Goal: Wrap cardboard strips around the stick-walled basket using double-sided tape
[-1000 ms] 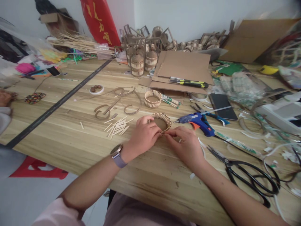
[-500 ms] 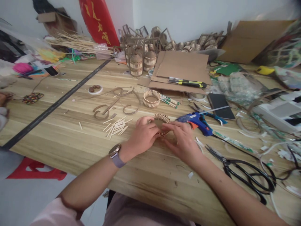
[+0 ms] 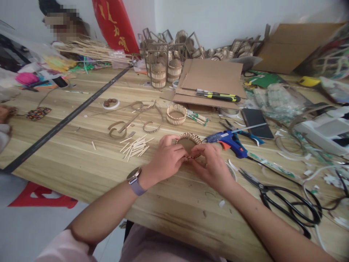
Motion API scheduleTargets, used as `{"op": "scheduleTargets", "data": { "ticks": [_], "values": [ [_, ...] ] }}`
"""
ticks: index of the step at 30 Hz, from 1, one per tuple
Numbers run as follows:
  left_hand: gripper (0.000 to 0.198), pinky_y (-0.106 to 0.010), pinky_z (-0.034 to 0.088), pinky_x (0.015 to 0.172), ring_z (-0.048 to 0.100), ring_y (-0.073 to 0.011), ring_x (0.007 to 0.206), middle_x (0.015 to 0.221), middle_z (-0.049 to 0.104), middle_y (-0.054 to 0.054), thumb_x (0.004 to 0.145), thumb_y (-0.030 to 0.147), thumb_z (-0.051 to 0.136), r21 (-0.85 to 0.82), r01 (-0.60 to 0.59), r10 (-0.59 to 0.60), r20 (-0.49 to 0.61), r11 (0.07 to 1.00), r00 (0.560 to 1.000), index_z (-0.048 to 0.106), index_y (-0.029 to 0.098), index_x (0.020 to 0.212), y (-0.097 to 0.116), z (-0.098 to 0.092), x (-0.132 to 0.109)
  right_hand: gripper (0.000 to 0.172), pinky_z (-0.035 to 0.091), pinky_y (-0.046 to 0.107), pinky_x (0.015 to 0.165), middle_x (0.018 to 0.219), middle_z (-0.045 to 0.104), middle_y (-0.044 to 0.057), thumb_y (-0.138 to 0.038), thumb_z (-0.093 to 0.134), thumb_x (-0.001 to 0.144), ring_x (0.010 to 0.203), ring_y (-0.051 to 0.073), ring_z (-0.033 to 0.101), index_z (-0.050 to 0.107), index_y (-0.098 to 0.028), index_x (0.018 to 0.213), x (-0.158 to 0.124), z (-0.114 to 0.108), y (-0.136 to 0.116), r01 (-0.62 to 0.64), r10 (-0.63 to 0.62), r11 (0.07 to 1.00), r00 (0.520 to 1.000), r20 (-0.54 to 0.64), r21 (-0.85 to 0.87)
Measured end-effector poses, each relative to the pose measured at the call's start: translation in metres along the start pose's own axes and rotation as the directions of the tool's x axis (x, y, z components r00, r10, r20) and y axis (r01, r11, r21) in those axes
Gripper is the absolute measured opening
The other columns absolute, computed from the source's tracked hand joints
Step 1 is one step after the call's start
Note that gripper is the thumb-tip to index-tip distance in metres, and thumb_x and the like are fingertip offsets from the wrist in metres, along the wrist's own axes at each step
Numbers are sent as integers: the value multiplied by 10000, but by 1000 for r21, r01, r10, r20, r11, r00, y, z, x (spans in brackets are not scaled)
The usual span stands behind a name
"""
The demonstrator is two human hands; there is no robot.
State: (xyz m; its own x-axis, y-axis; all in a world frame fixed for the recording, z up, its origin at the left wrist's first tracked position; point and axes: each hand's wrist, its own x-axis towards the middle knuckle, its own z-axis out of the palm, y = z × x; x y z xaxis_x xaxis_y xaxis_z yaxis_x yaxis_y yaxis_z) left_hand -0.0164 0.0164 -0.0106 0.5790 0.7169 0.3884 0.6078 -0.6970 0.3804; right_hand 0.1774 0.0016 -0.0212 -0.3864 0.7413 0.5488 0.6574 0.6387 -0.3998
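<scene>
Both hands grip a small round basket (image 3: 188, 138) made of short upright sticks, with a brown base inside. My left hand (image 3: 170, 154) is closed round its left and near side. The fingers of my right hand (image 3: 211, 160) pinch the near rim beside the left fingertips. Part of the near wall is hidden behind the fingers. A blue glue gun (image 3: 227, 140) lies just right of the basket. A second round stick basket (image 3: 176, 114) stands behind it. To the left lies a pile of short pale sticks (image 3: 137, 145).
Black scissors (image 3: 275, 193) lie at the right. Yellow-black utility knives (image 3: 218, 95) rest on cardboard sheets (image 3: 209, 74). Behind stand several lantern-like stick pieces (image 3: 158, 74). A dark bar (image 3: 68, 118) crosses the left side. Another person's hand (image 3: 4, 114) shows at the far left edge.
My right hand has drawn its fingers in, from lying over the basket's right side to pinching the near rim. More of the basket's inside shows now. The left hand is nearly still.
</scene>
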Motion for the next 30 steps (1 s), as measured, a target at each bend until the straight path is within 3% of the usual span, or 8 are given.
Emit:
{"op": "scheduleTargets", "data": {
  "ticks": [16,24,30],
  "values": [
    [132,-482,405,1017,500,-297,1167,928,732,-68,878,267,705,12,-20,20,36,1000,999,741,184,974,-8,-5,3,243,433,409,834,860,704,30,-159,595,843,839,240,637,531,-239,1064,1,-3,8,-6,4,1000,998,63,29],
    [140,-463,430,1024,493,-292,1193,973,743,-66,861,261,722,-16,-75,77,128,997,989,741,175,969,-14,-13,6,231,441,428,833,849,702,34,-165,580,858,845,257,638,534,-258,1064,0,-4,8,-34,32,999,997,71,31],
    [102,-476,426,1023,483,-299,1193,932,732,-65,908,236,656,5,-68,67,77,998,995,746,191,929,-12,-7,5,221,435,431,850,860,704,36,-183,585,854,845,255,644,541,-256,1058,-1,-2,8,-35,33,998,998,56,44]
  ]
}}
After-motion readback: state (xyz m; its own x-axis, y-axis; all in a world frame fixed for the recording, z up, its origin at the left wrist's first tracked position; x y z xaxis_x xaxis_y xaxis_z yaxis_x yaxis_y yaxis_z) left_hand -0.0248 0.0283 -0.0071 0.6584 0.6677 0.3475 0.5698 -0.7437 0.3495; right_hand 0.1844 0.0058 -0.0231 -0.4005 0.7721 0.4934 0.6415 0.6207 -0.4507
